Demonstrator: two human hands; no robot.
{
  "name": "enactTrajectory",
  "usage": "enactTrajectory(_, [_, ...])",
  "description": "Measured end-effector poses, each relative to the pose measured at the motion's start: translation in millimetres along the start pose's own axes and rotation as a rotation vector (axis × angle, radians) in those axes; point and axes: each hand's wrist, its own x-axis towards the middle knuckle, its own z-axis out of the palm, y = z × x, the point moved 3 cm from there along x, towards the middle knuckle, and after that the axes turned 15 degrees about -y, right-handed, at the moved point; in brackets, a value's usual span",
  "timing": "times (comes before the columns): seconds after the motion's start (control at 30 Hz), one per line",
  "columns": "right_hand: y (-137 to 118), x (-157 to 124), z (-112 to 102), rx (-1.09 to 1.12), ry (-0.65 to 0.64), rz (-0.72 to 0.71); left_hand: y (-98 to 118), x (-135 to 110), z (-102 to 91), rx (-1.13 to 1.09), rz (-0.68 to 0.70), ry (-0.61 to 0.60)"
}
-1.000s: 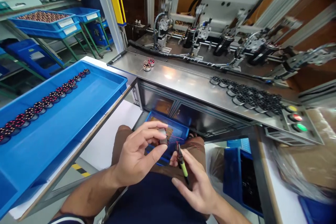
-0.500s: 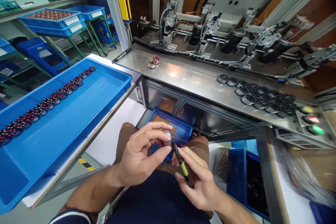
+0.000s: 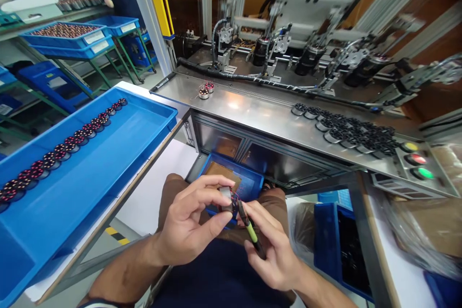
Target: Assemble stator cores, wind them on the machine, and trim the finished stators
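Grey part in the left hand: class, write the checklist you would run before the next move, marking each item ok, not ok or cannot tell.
1. Left hand secure on the grey part: ok, pinched between thumb and fingers.
2. Right hand holding the green-and-black hand tool: ok, tip close to the grey part's wired side.
3. Tool tip shut on a wire: cannot tell, too small.
4. Grey part without loose wire: not ok, a thin red wire shows.
5. Coil parts lined up in the blue tray: ok, one row along its side.
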Motion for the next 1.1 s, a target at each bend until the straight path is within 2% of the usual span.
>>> enactTrajectory(0.7, [-4.4, -3.0, -0.1, -0.015, -0.013, -0.023, 3.3, 1.9, 0.5, 0.058, 0.036, -0.037])
enactTrajectory(1.1, [-2.3, -3.2, -1.1, -0.079, 0.065, -0.048, 3.5, -1.9, 2.4, 0.043, 0.046, -0.100])
